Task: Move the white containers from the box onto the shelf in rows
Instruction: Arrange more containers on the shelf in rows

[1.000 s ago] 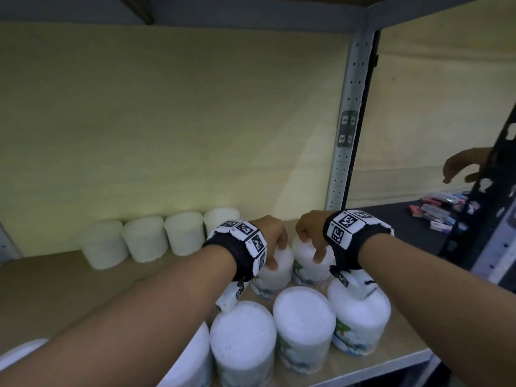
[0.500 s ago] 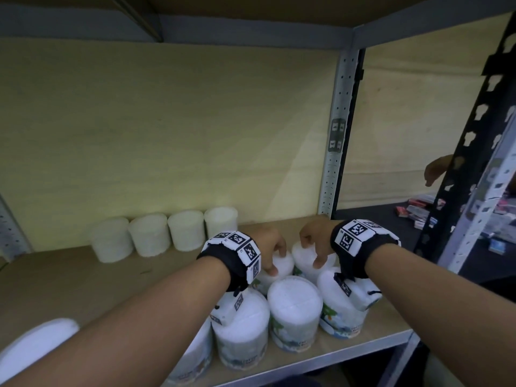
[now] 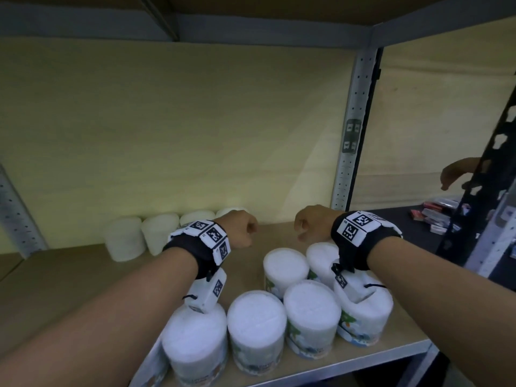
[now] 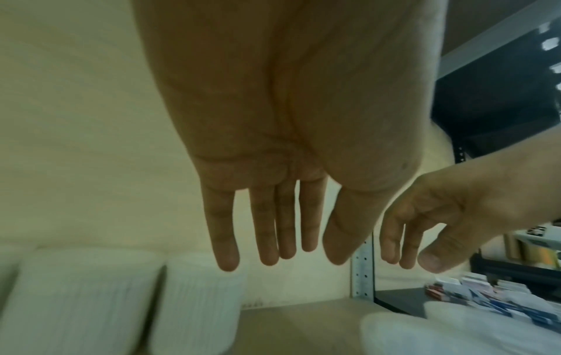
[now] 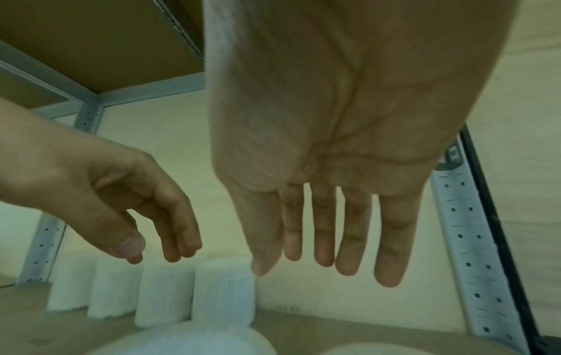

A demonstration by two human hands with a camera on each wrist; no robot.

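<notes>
Head view: left hand (image 3: 239, 229) and right hand (image 3: 312, 227) empty, fingers relaxed, above white cylindrical plastic containers (image 3: 284, 268) on wooden shelf (image 3: 69, 275).

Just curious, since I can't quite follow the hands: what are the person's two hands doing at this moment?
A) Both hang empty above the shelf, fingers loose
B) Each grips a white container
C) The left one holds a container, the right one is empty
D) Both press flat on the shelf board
A: the wrist views show the left hand and right hand with fingers straight and nothing in them, above the white containers.
</notes>
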